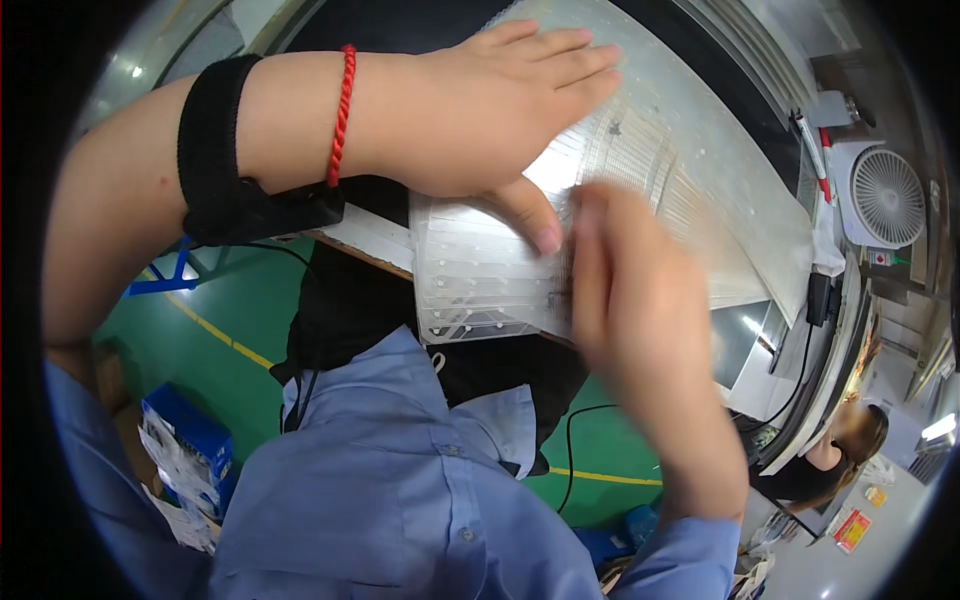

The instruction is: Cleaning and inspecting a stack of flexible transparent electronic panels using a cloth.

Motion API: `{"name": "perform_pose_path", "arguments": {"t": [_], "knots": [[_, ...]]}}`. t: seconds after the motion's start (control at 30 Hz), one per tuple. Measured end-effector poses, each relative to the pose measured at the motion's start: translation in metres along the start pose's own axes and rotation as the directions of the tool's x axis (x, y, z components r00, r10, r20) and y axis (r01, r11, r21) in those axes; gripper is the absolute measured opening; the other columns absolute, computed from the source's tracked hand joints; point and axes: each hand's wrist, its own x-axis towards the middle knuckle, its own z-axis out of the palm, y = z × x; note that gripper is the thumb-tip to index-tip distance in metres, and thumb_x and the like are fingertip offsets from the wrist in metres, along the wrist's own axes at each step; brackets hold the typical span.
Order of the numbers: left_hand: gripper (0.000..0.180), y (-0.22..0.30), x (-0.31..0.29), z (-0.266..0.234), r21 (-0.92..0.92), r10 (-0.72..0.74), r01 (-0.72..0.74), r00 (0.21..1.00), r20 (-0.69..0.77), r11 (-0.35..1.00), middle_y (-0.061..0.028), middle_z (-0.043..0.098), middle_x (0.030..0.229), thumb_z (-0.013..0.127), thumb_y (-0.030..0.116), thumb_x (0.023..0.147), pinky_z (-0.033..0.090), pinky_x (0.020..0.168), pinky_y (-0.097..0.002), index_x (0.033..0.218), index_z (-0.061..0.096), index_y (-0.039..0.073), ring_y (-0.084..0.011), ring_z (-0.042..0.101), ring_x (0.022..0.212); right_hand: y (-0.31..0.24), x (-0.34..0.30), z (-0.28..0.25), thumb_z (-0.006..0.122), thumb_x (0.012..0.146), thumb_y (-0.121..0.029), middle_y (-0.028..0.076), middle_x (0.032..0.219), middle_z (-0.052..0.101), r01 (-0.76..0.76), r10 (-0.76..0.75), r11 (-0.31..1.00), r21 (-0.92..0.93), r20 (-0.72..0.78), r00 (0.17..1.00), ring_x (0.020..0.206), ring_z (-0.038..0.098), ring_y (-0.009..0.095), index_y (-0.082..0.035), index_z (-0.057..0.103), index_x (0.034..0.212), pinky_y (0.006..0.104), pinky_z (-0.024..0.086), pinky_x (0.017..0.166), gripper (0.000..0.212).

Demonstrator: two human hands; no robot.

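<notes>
Up close, the left hand (500, 115) is flat and a bit spread over a clear plastic sheet (465, 265), its thumb on the sheet, while the right hand (645, 280) is a blur with bent fingers, so I can't tell if its grip pinches anything. The sheet lies on the desk (375, 235) just in front of the person, with thin strips going side to side at its left part, but hands hide its middle and I can't tell its long way. Far off to the right are a white fan (887, 195) and another person (825, 470).
</notes>
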Motion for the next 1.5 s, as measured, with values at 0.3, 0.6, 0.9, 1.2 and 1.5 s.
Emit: {"name": "perform_pose_path", "arguments": {"t": [0.3, 0.6, 0.9, 1.2, 1.5], "knots": [[0.122, -0.001, 0.001, -0.001, -0.004, 0.025, -0.025, 1.0, -0.006, 1.0, -0.0249, 0.029, 0.158, 0.078, 0.061, 0.063, 0.019, 0.121, -0.0521, 0.151, 0.027, -0.007, -0.0391, 0.022, 0.15, 0.001, 0.004, -0.005, 0.054, 0.098, -0.005, 0.023, 0.082, 0.066, -0.087, 0.087, 0.996, -0.014, 0.021, 0.996, 0.072, 0.066, 0.042, 0.0, 0.061, 0.109, 0.0466, 0.051, 0.064, 0.015], [0.116, -0.002, 0.003, -0.001, 0.022, 0.045, -0.045, 0.999, -0.018, 0.999, -0.0275, 0.031, 0.157, 0.073, 0.068, 0.071, 0.02, 0.121, -0.05, 0.147, 0.034, -0.011, -0.0398, 0.024, 0.149, 0.004, 0.005, -0.014, 0.055, 0.097, -0.007, 0.023, 0.081, 0.064, -0.046, 0.044, 0.998, 0.044, 0.049, 0.998, 0.072, 0.063, 0.043, 0.0, 0.059, 0.104, 0.046, 0.049, 0.064, 0.011], [0.127, -0.001, 0.001, -0.006, 0.021, 0.02, -0.021, 0.999, 0.041, 1.0, -0.0251, 0.025, 0.16, 0.071, 0.069, 0.062, 0.019, 0.121, -0.0529, 0.153, 0.025, -0.005, -0.0403, 0.02, 0.15, 0.008, 0.008, -0.021, 0.059, 0.089, -0.004, 0.021, 0.067, 0.06, 0.037, -0.024, 0.989, 0.146, -0.089, 0.996, 0.059, 0.064, 0.04, 0.002, 0.052, 0.1, 0.0511, 0.05, 0.054, 0.014], [0.124, 0.001, -0.001, -0.005, 0.009, 0.021, -0.021, 1.0, 0.017, 1.0, -0.0261, 0.028, 0.158, 0.074, 0.066, 0.062, 0.02, 0.121, -0.0525, 0.152, 0.026, -0.006, -0.0403, 0.022, 0.15, 0.009, 0.016, -0.02, 0.056, 0.094, -0.004, 0.025, 0.072, 0.061, -0.073, 0.083, 0.987, 0.144, -0.063, 0.995, 0.067, 0.064, 0.043, 0.002, 0.057, 0.101, 0.0496, 0.049, 0.057, 0.009], [0.122, 0.0, -0.008, 0.0, 0.01, 0.017, -0.017, 1.0, 0.005, 1.0, -0.0261, 0.029, 0.157, 0.075, 0.065, 0.065, 0.02, 0.121, -0.0518, 0.151, 0.027, -0.007, -0.0403, 0.023, 0.149, -0.007, -0.004, -0.032, 0.059, 0.092, -0.003, 0.023, 0.078, 0.063, -0.097, 0.096, 0.995, 0.03, 0.033, 0.995, 0.065, 0.064, 0.041, -0.002, 0.059, 0.104, 0.0482, 0.051, 0.057, 0.012]]}}
